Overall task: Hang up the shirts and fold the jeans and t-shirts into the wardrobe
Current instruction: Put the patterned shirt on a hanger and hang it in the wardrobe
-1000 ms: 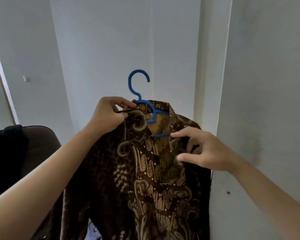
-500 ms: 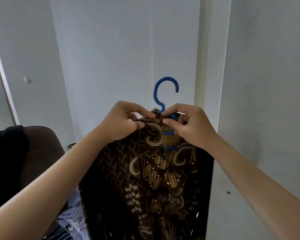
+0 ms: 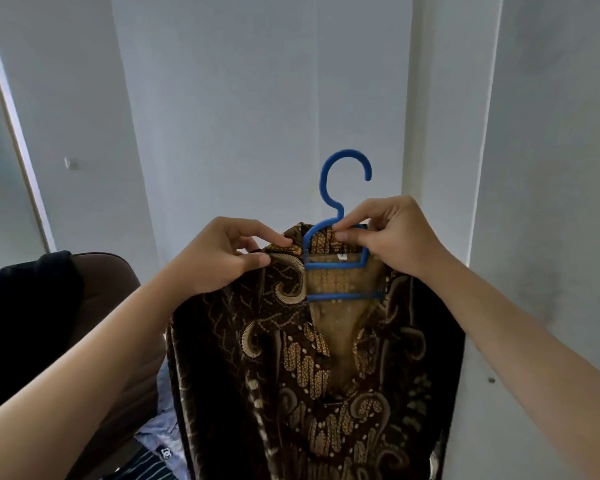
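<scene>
The batik shirt (image 3: pixel 312 368), dark brown with gold and tan motifs, hangs in mid-air in front of the person, suspended from a blue plastic hanger (image 3: pixel 336 244). The hanger's hook (image 3: pixel 343 171) stands upright above the collar and is not engaged on any rail; it shows against the pale wall (image 3: pixel 257 116). Two horizontal bars of the hanger are visible inside the open neckline, one just beneath the collar and one lower across the lighter inner fabric.

Left hand (image 3: pixel 222 261): the grip is narrow, thumb and forefinger pinching the left side of the collar just beside the hanger's left shoulder. The remaining fingers are curled behind the fabric.

Right hand (image 3: pixel 392 237): the grip is narrow, fingertips pinching the collar fabric at the top of the hanger, just right of the hook's stem. Whether the fingers also clamp the hanger's upper bar cannot be determined; the fingers cover that section.

The shirt front is open at the neck, and both front panels drape straight down past the lower edge of the view. Both forearms extend upward from the lower corners.

At the left stands a brown upholstered chair (image 3: pixel 111 289) with a black garment (image 3: pixel 25 306) lying over its back. Below the shirt's left edge, a pale blue cloth (image 3: pixel 163 431) and a dark striped garment (image 3: pixel 146 462) lie in a heap. A white vertical panel (image 3: pixel 551 202) fills the right side, close to the shirt's right shoulder.
</scene>
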`<state>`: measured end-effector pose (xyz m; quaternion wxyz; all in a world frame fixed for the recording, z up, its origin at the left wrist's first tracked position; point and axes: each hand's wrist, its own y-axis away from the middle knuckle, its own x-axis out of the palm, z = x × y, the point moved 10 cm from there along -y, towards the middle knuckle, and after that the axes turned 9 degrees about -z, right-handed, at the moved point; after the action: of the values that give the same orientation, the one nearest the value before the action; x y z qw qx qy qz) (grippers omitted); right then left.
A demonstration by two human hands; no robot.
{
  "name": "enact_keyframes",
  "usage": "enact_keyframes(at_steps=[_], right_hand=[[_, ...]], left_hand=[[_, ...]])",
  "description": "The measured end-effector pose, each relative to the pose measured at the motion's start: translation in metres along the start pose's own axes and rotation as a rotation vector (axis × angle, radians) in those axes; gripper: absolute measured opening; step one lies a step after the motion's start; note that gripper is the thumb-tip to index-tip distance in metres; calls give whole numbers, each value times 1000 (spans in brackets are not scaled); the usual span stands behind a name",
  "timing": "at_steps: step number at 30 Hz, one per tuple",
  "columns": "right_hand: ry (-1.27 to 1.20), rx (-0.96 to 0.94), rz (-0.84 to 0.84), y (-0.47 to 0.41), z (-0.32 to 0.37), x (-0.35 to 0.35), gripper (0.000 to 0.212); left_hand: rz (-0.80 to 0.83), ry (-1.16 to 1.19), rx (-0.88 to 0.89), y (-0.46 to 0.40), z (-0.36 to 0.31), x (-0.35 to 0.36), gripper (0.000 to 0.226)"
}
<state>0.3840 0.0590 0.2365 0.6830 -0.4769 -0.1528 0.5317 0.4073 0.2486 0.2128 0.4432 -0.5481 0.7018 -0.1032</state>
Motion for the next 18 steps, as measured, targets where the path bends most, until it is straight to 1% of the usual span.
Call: enact_keyframes(at_steps=[4, 7, 10, 12, 15, 16, 18], right_hand=[[134, 26, 25, -2, 12, 14, 11], [164, 72, 3, -6, 18, 27, 11], [201, 101, -24, -5, 25, 38, 11], [230, 123, -65, 1, 31, 36, 11], [275, 167, -158, 12, 37, 20, 17], [292, 181, -185, 16, 41, 14, 18], [333, 206, -223, 25, 49, 3, 17]], left_hand=[[18, -1, -2, 5, 14, -23, 35], [34, 40, -3, 7, 20, -38, 27], [64, 39, 8, 10, 32, -49, 28], [102, 23, 19, 12, 40, -54, 30], [137, 36, 4, 16, 53, -61, 35], [148, 61, -9, 18, 55, -61, 37], [174, 180, -52, 22, 54, -55, 38]])
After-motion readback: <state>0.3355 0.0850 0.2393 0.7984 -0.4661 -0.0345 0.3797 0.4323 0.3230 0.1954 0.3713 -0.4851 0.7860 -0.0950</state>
